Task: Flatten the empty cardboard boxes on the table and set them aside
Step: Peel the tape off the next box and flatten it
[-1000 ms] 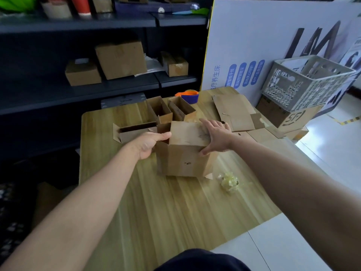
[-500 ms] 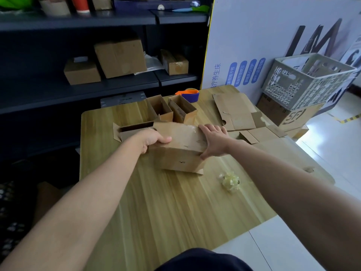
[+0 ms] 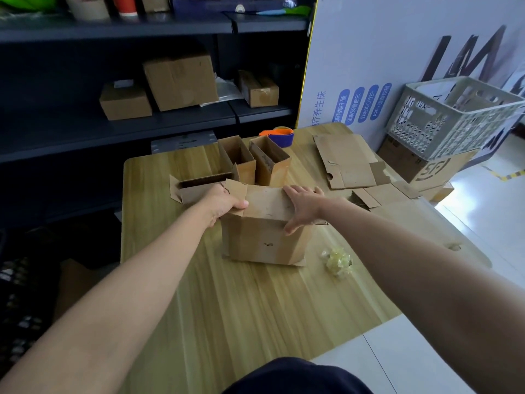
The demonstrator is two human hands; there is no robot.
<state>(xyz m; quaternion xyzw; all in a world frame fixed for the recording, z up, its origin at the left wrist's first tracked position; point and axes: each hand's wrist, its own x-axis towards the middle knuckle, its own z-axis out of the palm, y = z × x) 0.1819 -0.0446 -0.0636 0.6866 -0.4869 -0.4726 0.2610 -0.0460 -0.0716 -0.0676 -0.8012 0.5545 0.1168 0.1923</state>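
A brown cardboard box [image 3: 264, 237] stands upright in the middle of the wooden table [image 3: 227, 308]. My left hand [image 3: 224, 201] grips its top left edge, thumb on top of a flap. My right hand [image 3: 304, 209] lies on the box's top right with fingers spread and the thumb down the front face. Behind it stand two open narrow boxes [image 3: 241, 160] [image 3: 271, 163], and one low open box [image 3: 196, 189] lies at the left. Flattened cardboard [image 3: 346, 160] lies at the table's right side.
A crumpled ball of clear tape [image 3: 338, 261] lies right of the box. An orange-and-blue tape dispenser [image 3: 279, 136] sits at the table's far edge. A white plastic crate [image 3: 454, 115] rests on a carton to the right. Dark shelves [image 3: 113, 129] with boxes stand behind.
Half a second ago the box was pressed down low and slanted under both hands; now it stands tall and upright again. Both hands stay on its top.
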